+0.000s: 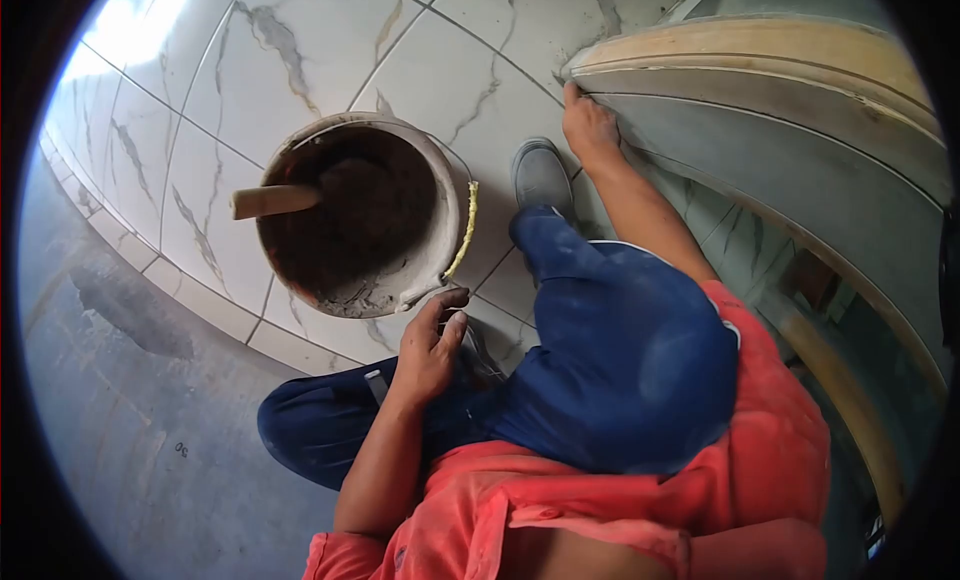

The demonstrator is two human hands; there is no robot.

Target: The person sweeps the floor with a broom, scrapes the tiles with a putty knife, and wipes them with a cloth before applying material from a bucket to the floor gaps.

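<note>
Two hands work apart: the mortar bucket (360,215), wooden handle (272,201) inside, stands on the tiled floor (200,90); left hand (430,345) curls loosely at its rim, gripping nothing; right hand (590,125), fingers together, presses the curved step (760,110), probably checking its joint; scooping next would need that handle

Daylight is glaring off the marble tiles (140,25) at upper left; fisheye distortion is bending everything, black vignette ringing the frame.

White grey-veined tiles (300,60), blue trousers (620,360)
</note>
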